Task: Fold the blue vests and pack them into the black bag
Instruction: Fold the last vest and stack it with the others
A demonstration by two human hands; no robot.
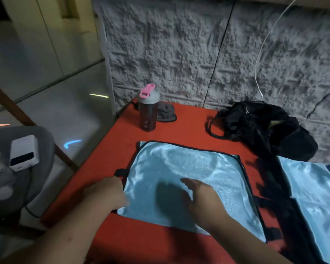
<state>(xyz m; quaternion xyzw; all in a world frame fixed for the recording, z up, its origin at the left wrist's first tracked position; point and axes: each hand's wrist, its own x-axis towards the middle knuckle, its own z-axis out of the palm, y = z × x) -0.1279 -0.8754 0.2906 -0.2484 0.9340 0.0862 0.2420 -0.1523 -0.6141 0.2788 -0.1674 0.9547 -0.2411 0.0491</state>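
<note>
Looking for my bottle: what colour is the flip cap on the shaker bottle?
Pink, on a grey lid; the flip cap shows in the head view.

left hand (108, 193) grips blue vest (183, 180) edge; right hand (204, 201) hovers over it.

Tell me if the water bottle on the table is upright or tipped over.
Upright. The water bottle stands on its base on the red table, pink-tabbed lid on top.

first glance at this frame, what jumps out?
The shiny blue vest spread flat mid-table on the red cloth, with both hands at its near edge; the left pinches its left border. The black bag slumps at the far right by the wall, and a pink-lidded bottle stands at the far left corner.
</note>
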